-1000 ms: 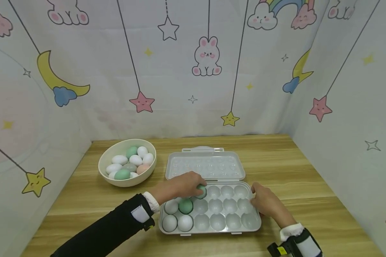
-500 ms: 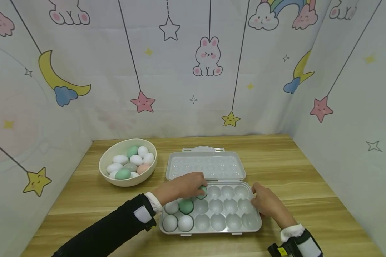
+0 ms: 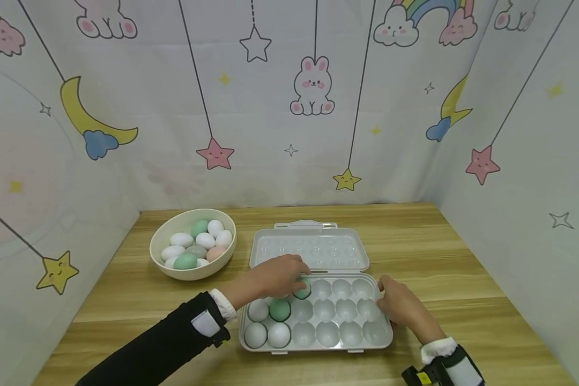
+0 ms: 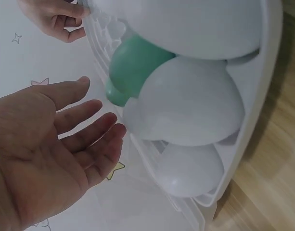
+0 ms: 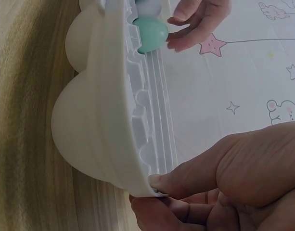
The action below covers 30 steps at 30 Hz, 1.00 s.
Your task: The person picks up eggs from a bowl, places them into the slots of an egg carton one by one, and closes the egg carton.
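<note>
A light plastic egg box (image 3: 318,349) lies with its clear lid (image 3: 359,252) folded back. Over the box's back row, my left hand (image 3: 280,274) has its fingers loosely spread just above a green egg (image 3: 301,291) seated in a cup. In the left wrist view, nothing is between those fingers. A second green egg (image 3: 280,310) and several white eggs (image 3: 255,335) fill cups at the left end; the hand partly hides the back left cups. At the right end, my right hand (image 3: 400,304) pinches the box's rim (image 5: 133,159) between thumb and fingers.
A cream bowl (image 3: 155,254) at the back left holds several white, green, grey-green and pinkish eggs (image 3: 216,253). Patterned cloth walls (image 3: 270,187) stand behind and on both sides of the wooden table (image 3: 444,268).
My left hand has let go of the back-row green egg and risen slightly, fingers loosening. The egg sits in its cup. The right hand has kept its grip on the rim.
</note>
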Motion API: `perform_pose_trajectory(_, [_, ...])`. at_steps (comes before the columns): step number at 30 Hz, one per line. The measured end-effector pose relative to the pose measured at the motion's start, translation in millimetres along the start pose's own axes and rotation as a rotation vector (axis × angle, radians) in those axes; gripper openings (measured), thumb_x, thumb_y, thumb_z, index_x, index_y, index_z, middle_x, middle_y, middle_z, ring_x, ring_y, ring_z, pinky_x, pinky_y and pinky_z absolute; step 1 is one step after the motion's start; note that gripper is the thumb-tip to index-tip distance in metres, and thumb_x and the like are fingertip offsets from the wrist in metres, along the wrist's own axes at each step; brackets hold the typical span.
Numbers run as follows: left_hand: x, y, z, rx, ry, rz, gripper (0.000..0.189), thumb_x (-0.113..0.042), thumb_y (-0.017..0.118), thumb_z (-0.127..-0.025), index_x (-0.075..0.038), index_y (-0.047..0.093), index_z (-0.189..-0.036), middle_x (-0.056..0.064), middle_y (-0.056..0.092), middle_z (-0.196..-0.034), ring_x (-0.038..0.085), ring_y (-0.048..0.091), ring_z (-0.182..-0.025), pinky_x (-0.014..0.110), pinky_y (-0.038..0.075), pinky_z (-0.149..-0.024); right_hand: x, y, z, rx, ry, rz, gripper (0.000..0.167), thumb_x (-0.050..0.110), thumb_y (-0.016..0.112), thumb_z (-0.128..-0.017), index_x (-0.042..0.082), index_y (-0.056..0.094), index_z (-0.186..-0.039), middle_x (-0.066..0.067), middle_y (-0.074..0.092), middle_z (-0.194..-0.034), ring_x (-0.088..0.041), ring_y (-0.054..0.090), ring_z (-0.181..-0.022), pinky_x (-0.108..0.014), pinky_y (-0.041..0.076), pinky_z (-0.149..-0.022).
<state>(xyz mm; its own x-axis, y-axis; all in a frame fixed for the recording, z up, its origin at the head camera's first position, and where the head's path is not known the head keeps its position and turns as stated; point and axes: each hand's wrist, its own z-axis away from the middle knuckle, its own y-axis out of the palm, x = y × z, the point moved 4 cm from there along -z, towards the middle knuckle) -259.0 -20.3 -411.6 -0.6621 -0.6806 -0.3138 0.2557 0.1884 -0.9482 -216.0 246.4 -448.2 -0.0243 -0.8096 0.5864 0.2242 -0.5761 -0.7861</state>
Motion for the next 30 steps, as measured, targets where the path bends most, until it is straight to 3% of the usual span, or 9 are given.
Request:
perform_pose_trajectory(9, [2.2, -33.1, 26.8, -0.059, -0.023, 0.013, 0.044, -0.024, 0.067, -0.103, -0.004, 0.061, -0.142, 0.018, 0.056, -0.147, 0.036, 0.051, -0.137, 0.050, 0.044, -0.111, 0.9, -0.8, 0.5, 0.000, 0.000, 0.009, 0.021, -0.004, 0.059, -0.091, -0.007, 0.053, -0.111, -0.010, 0.059, -0.073, -0.022, 0.057, -0.053, -0.034, 0.049, -0.046])
perform_pose_trajectory(13, [4.3, -47.1, 39.9, -0.122, -0.031, -0.016, 0.053, -0.028, 0.067, -0.102, -0.006, 0.055, -0.148, 0.022, 0.046, -0.155, 0.041, 0.044, -0.143, 0.057, 0.037, -0.114, 1.3, -0.8, 0.8, 0.004, 0.002, 0.006, 0.021, -0.004, 0.059, -0.091, -0.007, 0.053, -0.111, -0.011, 0.059, -0.074, -0.022, 0.058, -0.054, -0.034, 0.050, -0.046])
perform_pose_trajectory(20, [12.6, -68.7, 68.2, -0.248, -0.067, -0.020, 0.069, -0.044, 0.066, -0.101, -0.013, 0.043, -0.158, 0.020, 0.034, -0.163, 0.045, 0.038, -0.145, 0.058, 0.035, -0.116, 2.1, 0.1, 1.1, 0.000, -0.011, 0.012, 0.021, -0.005, 0.059, -0.091, -0.008, 0.053, -0.110, -0.010, 0.058, -0.072, -0.022, 0.057, -0.052, -0.033, 0.049, -0.046])
perform_pose_trajectory(30, [32.6, -89.9, 105.8, -0.349, -0.110, -0.059, 0.079, -0.051, 0.063, -0.100, -0.015, 0.032, -0.163, 0.018, 0.022, -0.168, 0.039, 0.018, -0.155, 0.067, 0.015, -0.120, 3.1, -0.9, 2.1, -0.010, -0.024, 0.020, 0.021, -0.004, 0.059, -0.090, -0.008, 0.054, -0.110, -0.010, 0.058, -0.072, -0.021, 0.057, -0.053, -0.033, 0.049, -0.046])
